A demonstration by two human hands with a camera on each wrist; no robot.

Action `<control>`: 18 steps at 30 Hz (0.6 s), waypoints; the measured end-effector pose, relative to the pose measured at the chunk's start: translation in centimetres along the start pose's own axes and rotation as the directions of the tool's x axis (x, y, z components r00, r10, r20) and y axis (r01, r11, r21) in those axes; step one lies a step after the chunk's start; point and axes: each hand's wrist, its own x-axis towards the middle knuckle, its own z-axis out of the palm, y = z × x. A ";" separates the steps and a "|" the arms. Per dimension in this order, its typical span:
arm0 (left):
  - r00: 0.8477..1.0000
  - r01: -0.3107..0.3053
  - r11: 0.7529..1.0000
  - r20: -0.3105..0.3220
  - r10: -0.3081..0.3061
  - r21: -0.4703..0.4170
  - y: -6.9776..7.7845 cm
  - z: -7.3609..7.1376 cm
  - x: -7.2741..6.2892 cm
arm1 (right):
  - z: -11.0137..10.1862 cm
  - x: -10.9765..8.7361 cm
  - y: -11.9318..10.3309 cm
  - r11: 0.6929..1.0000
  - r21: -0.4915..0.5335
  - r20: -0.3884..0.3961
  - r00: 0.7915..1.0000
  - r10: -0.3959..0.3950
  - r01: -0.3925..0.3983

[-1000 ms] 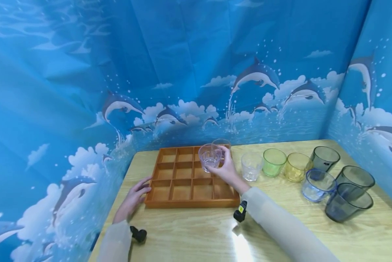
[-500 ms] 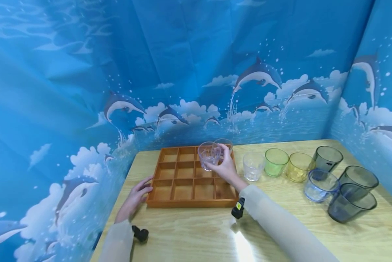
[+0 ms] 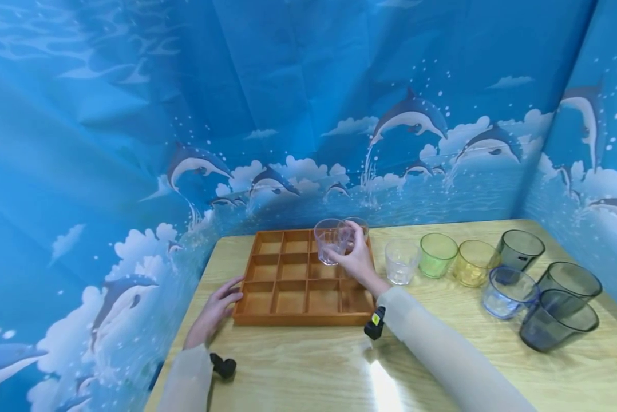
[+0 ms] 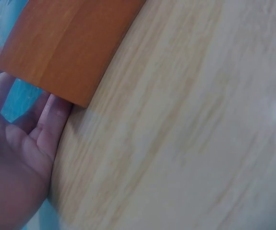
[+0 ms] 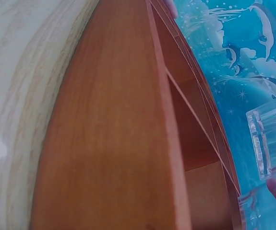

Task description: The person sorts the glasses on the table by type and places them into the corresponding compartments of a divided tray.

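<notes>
A clear drinking glass (image 3: 325,236) is gripped between the thumb and fingers of my right hand (image 3: 357,257). Hand and glass are over the back right part of a divided wooden tray (image 3: 303,319). Behind my right fingers, a second clear glass (image 3: 363,225) stands at the tray's back right corner, partly hidden. My left hand (image 3: 217,306) touches the tray's left side with loosely extended fingers. In the left wrist view, those fingers (image 4: 56,112) lie against the tray's end (image 4: 70,52). The right wrist view catches the held glass (image 5: 272,139) at its right edge.
Right of the tray stand a clear glass (image 3: 400,264), a green glass (image 3: 434,260), a yellow glass (image 3: 469,268), a blue-rimmed glass (image 3: 501,300) and several dark grey glasses (image 3: 537,329). A dolphin-print curtain (image 3: 298,103) hangs behind the wooden table (image 3: 298,366).
Relative to the tray, my right hand has carried the clear glass slightly to the left. My left hand stays at the tray's side. The head view has shifted a little.
</notes>
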 end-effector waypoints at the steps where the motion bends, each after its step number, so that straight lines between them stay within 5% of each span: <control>1: 1.000 0.003 1.000 -0.004 -0.003 0.001 0.0 0.0 0.0 | 0.0 0.0 -0.4 1.000 0.007 0.003 1.000 0.006 -0.006; 18: 1.000 -0.019 1.000 -0.002 0.019 0.014 -0.4 0.0 0.1 | 1.3 1.6 3.5 0.998 -0.029 -0.090 0.995 -0.053 0.050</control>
